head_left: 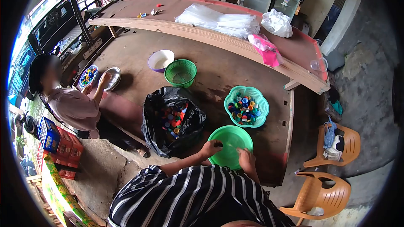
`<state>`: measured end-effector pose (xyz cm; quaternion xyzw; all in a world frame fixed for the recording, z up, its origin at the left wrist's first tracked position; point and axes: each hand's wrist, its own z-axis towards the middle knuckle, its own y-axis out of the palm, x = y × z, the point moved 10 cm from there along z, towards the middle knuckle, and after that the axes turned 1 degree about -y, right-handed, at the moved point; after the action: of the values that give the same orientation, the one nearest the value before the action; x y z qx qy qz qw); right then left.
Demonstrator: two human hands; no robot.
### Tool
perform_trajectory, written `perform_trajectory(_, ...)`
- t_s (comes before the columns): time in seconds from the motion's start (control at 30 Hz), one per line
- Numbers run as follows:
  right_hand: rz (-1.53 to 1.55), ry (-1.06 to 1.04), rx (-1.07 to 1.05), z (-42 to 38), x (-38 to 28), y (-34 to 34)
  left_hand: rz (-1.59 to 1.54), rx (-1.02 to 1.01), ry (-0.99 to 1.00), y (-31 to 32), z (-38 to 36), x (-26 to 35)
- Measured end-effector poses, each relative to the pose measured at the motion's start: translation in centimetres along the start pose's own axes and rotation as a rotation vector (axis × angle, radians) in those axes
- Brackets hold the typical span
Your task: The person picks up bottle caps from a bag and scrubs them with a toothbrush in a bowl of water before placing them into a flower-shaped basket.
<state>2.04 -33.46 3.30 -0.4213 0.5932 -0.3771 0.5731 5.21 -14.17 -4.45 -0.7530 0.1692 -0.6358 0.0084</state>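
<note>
A bright green plastic basin (230, 138) is right in front of me on the low table. At its left rim, my left hand (209, 149) has its fingers curled closed around a small dark thing that I cannot make out. Over the right side of the basin, my right hand (246, 159) is closed, its fingertips pinched together; what they hold, if anything, is too small to tell. Just behind the basin stands a turquoise basket (227, 106) with many coloured bottle caps (245, 108). A black plastic bag (152, 132), gaping at the top, holds more bottle caps (174, 117) to the left.
A green basket (181, 75) and a white bowl (155, 62) stand farther back. At left, a co-worker (73, 105) reaches toward a metal bowl (116, 75) beside a basket of caps (89, 77). A raised ledge (168, 27) bears clear plastic bags (219, 20). Orange chairs (322, 193) stand at right.
</note>
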Motion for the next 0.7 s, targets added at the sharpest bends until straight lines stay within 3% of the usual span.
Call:
perform_trajectory(0.1,0.003,-0.072,-0.180,-0.4,-0.8,1.6,0.098,-0.016,-0.041,-0.2,0.0,0.0)
perform_trajectory(0.17,0.249,-0.092,-0.007,-0.9,-2.3,-1.5,0.109,0.013,-0.042,-0.4,0.1,-0.3)
perform_trajectory(0.2,0.248,-0.092,-0.008,-1.0,-2.2,-1.8,0.123,0.035,-0.046,-0.6,0.0,-0.2)
perform_trajectory(0.27,0.561,-0.119,-0.180,-1.6,-2.7,-0.6,0.105,-0.002,-0.061,-0.3,0.1,-0.2)
perform_trajectory(0.37,0.381,-0.031,-0.114,-1.8,-0.6,-0.5,0.118,-0.037,-0.042,0.3,-0.3,0.2)
perform_trajectory(0.5,0.408,-0.061,-0.078,-1.6,-1.4,-2.0,0.205,-0.009,-0.036,0.0,-0.5,1.6)
perform_trajectory(0.57,0.546,0.022,-0.280,-1.5,-0.9,1.0,0.250,0.014,-0.013,-0.2,-0.6,1.6)
perform_trajectory(0.6,0.545,0.023,-0.280,-1.3,-0.9,1.3,0.288,0.038,0.014,-0.2,-0.5,1.7)
perform_trajectory(0.67,0.162,-0.009,-0.037,-0.5,-0.8,-0.4,0.134,0.019,-0.045,0.3,-0.5,0.7)
perform_trajectory(0.7,0.035,0.021,-0.063,-0.3,-0.6,0.0,-0.014,-0.001,-0.107,0.5,-0.4,-0.1)
